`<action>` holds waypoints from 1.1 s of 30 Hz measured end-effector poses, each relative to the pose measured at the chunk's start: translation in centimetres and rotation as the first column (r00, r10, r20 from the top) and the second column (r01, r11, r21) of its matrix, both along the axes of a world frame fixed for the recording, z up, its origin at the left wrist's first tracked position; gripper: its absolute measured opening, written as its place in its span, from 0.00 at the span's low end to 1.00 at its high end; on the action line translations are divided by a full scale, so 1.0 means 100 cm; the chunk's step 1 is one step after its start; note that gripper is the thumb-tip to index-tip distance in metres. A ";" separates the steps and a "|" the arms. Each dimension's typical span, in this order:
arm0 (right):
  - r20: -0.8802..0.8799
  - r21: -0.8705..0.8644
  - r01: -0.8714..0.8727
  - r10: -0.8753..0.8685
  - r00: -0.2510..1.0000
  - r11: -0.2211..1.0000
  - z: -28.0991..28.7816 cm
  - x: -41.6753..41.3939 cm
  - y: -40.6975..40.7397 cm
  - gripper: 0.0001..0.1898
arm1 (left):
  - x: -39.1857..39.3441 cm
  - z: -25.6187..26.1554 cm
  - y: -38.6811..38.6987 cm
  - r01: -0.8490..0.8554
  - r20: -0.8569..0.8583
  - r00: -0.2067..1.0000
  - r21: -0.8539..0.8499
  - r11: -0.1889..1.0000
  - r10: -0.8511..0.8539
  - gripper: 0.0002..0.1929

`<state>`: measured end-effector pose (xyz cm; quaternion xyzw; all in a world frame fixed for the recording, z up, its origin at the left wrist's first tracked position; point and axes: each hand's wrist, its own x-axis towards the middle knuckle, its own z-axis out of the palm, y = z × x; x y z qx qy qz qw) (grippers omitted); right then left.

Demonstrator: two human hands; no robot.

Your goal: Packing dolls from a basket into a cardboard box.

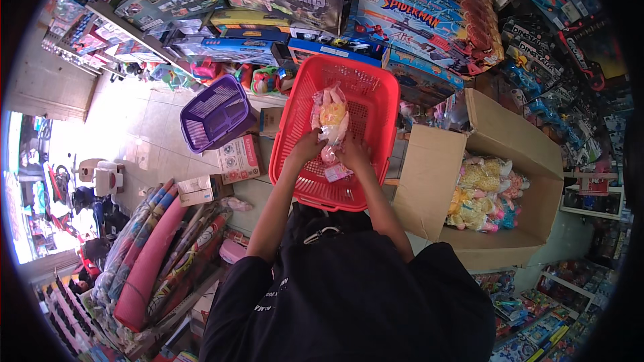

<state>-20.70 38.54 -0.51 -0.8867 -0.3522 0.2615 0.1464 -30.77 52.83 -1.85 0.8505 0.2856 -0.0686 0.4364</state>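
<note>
A doll in a clear plastic bag point(332, 113) lies in the red plastic basket point(290, 110) in front of me. My left hand point(308, 147) touches the bag on its left side, near the doll's lower end in the picture. On the other side, my right hand point(353, 155) rests close against the bag; whether its fingers grip the plastic cannot be told. A small pink packet point(338, 172) lies in the basket just below the doll, beside my right hand. To the right, an open cardboard box point(508, 256) holds several bagged dolls point(478, 196).
A purple plastic basket point(216, 115) stands at left, near two small cartons point(240, 158). Rolled mats point(151, 261) lean at lower left. Boxed toys point(412, 20) fill shelves ahead. The cardboard box's raised flap point(430, 181) reaches towards the red basket.
</note>
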 end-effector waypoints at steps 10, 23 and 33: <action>-0.117 -0.269 0.028 -0.062 0.991 0.963 -0.016 0.009 0.005 0.48 | 0.037 -0.025 0.000 0.066 -0.284 0.946 -0.302 0.951 -0.156 0.46; -0.085 0.057 0.057 -0.052 0.995 0.997 -0.007 0.004 0.005 0.35 | 0.032 -0.040 0.003 -0.221 -0.081 0.974 -0.517 0.827 0.209 0.41; -0.218 0.665 0.260 -0.150 0.964 0.700 0.090 -0.011 -0.016 0.23 | -0.012 0.129 0.018 0.061 0.247 0.960 -0.645 0.762 0.132 0.28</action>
